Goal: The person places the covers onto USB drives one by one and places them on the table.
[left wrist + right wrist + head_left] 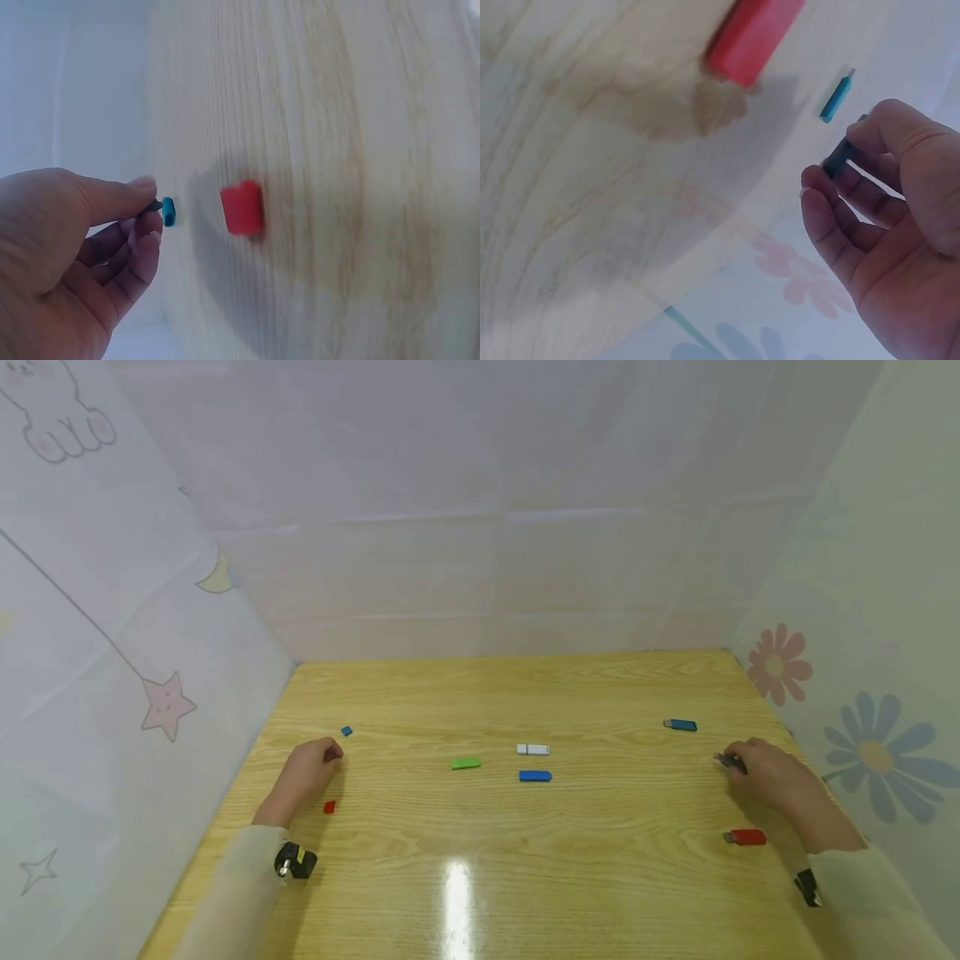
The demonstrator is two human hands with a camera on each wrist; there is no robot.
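Observation:
On the left side of the table, my left hand point(307, 772) pinches a small dark cap point(155, 205) between thumb and fingertips, which mostly hide it. Beyond those fingertips lies a teal cap point(347, 730); a red cap point(330, 807) lies nearer the wrist. Over at the right, my right hand point(776, 777) holds a dark USB stick point(838, 159) by its body, its metal plug pointing left in the head view. A teal USB stick point(681, 725) with bare plug lies farther back, and an uncapped red USB stick point(747, 837) lies nearer the front.
Mid-table lie a green USB stick point(466, 763), a white USB stick point(533, 749) and a blue USB stick point(535, 776). Patterned sheets hang at the left, back and right edges of the wooden table point(600, 877). A wrist camera sits on each sleeve.

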